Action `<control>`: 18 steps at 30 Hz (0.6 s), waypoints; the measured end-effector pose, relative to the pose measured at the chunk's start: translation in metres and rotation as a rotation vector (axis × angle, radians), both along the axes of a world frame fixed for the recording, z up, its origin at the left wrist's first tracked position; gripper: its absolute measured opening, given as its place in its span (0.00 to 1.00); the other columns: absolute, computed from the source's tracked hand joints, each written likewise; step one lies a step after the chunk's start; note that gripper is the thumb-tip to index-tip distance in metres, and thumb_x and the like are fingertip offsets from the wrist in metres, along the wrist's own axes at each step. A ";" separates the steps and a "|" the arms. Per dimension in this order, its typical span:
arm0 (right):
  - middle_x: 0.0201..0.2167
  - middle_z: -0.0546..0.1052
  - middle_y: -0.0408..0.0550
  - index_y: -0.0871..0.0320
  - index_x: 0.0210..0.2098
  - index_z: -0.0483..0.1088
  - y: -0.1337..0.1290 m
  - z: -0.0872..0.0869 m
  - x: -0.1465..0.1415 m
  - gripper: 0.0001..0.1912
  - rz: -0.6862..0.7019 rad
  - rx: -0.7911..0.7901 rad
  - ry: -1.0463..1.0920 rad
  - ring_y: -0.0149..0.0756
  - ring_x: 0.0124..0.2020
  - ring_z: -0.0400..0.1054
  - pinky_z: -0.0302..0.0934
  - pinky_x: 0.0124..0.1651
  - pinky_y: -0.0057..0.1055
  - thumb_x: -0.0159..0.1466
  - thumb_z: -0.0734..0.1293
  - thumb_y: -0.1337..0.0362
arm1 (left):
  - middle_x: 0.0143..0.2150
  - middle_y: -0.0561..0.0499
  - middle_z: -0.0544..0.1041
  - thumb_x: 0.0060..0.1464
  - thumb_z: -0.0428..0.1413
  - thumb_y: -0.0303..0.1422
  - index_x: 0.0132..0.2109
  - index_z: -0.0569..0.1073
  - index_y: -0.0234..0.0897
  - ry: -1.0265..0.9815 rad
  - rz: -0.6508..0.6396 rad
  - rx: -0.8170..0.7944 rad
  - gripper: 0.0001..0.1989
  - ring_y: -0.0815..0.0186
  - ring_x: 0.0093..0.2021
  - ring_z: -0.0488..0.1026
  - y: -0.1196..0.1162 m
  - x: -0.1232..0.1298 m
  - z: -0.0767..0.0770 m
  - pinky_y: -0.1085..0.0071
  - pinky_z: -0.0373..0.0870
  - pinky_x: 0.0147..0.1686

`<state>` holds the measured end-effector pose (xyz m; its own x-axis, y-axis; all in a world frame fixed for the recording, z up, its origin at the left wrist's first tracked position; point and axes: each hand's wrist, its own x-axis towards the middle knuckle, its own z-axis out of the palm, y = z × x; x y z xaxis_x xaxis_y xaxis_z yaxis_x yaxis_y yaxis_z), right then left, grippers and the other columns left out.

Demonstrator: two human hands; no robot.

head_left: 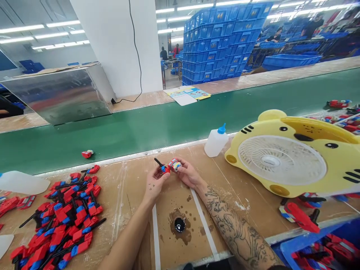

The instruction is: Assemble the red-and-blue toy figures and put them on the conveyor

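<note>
In the middle of the head view, my left hand [155, 180] is closed on a red and blue plastic toy part [165, 169] with a black rod pointing up and left. Close against it, my right hand [189, 172] grips a red, white and yellow toy piece [174, 165] between thumb and fingers. The two pieces meet or nearly meet; I cannot tell whether they are joined. Below the hands, a small round cup of dark liquid [179, 225] is set among wet stains on the cardboard-covered bench [135, 210].
Left lies a heap of red, blue and black toy parts [67, 210]. A white squeeze bottle [216, 142] and a yellow animal-faced fan [281, 157] stand to the right. Beyond runs a green conveyor belt [157, 127] carrying a small red piece [87, 154]. A blue bin [289, 247] sits lower right.
</note>
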<state>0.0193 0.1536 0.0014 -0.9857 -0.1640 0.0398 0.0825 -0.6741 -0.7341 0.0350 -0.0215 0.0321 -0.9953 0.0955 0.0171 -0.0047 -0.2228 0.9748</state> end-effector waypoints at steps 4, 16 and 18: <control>0.45 0.77 0.48 0.53 0.48 0.73 -0.004 -0.004 0.000 0.30 -0.045 0.142 0.038 0.41 0.47 0.72 0.63 0.54 0.37 0.46 0.82 0.63 | 0.46 0.43 0.81 0.43 0.70 0.37 0.51 0.77 0.34 -0.043 0.032 0.021 0.27 0.58 0.47 0.78 0.001 -0.003 -0.003 0.64 0.71 0.52; 0.50 0.74 0.51 0.53 0.55 0.67 -0.013 0.005 0.015 0.28 -0.225 0.878 0.400 0.45 0.51 0.69 0.62 0.57 0.44 0.56 0.76 0.61 | 0.50 0.42 0.79 0.45 0.70 0.41 0.49 0.76 0.34 -0.067 0.056 0.139 0.26 0.55 0.52 0.76 0.002 0.004 -0.013 0.64 0.71 0.52; 0.50 0.74 0.50 0.53 0.55 0.68 -0.017 0.010 0.020 0.25 -0.274 0.988 0.513 0.45 0.52 0.68 0.61 0.58 0.43 0.59 0.72 0.66 | 0.49 0.43 0.79 0.44 0.70 0.39 0.50 0.74 0.35 -0.037 0.050 0.176 0.26 0.57 0.51 0.76 0.008 0.007 -0.012 0.65 0.70 0.53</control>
<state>0.0393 0.1368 0.0112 -0.8978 -0.1291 0.4210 -0.4404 0.2662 -0.8575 0.0424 -0.0138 0.0199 -0.9989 0.0452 -0.0078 -0.0249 -0.3909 0.9201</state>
